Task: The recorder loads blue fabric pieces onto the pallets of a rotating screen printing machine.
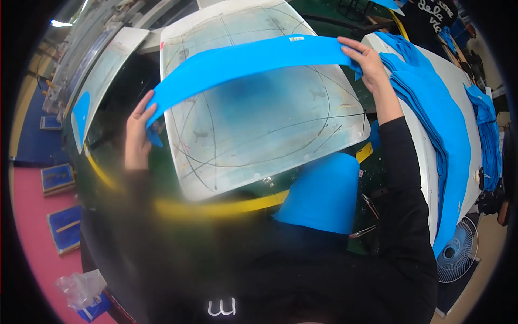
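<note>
gripping blue fabric strip [253,58] by its two ends, with left hand [138,134] and right hand [371,66] well apart, over white marked board [270,127]. best to pull lightly and evenly from both sides, with tag [296,38] facing up, and ease out any twist before letting go.

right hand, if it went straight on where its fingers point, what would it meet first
Right hand: likely the blue strip it holds, then perhaps the white board, though depth is unclear.

Single wide fisheye view from the head, downward, at close range
</note>
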### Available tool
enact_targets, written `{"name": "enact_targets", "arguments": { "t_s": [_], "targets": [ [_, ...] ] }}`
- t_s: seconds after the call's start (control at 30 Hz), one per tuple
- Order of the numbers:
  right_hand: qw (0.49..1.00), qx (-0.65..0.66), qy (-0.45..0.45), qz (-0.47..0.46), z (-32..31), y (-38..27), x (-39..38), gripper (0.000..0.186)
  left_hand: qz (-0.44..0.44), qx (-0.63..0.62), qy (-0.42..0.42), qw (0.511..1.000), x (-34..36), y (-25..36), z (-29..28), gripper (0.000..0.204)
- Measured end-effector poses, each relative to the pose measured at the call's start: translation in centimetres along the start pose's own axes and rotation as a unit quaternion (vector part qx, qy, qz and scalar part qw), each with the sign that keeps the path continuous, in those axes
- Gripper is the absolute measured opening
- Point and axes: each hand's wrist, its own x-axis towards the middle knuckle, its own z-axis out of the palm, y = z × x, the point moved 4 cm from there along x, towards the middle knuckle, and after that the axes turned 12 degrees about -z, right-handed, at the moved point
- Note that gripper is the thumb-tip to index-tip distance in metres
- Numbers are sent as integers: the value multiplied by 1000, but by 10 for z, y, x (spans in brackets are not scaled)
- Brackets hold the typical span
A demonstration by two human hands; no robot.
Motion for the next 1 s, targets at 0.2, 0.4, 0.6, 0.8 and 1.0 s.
{"name": "enact_targets", "arguments": {
  "t_s": [0.2,0.4,0.6,0.8,1.0],
  "targets": [
    [995,-21,-46,90,16,46,-63,37,-48,107,-36,992,-16,-78,-14,52],
    [990,-92,-58,95,15,53,-111,38,-80,82,-77,990,-42,-113,-13,54],
    [990,-97,-55,91,16,51,-113,37,-38,151,-48,987,-50,-128,-10,56],
    [982,-167,-70,62,14,51,-116,38,5,234,-33,972,-48,-130,-12,57],
    [954,-286,-84,-29,13,47,-119,38,35,256,-29,966,-49,-126,-5,57]
  ]
}}
